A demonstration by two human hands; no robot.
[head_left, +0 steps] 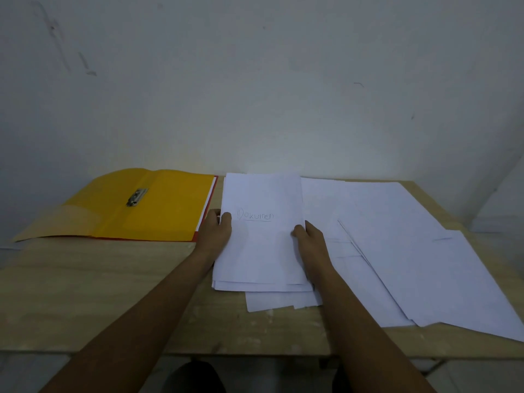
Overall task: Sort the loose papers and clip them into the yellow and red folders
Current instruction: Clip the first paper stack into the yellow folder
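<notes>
A yellow folder (158, 205) lies open on the left of the table, a metal clip (137, 197) at its middle. Only a thin edge of the red folder (211, 198) shows beneath it on the right side. A small stack of white papers (262, 242), the top sheet handwritten "Dokumen", sits in the middle. My left hand (217, 231) grips the stack's left edge, thumb on top. My right hand (310, 242) grips its right edge. More loose white sheets (397, 251) spread over the right half of the table.
The wooden table (99, 293) stands against a pale wall (255, 80). Its front edge runs across the lower part of the view, with dark shapes below it. A table leg shows at the lower right.
</notes>
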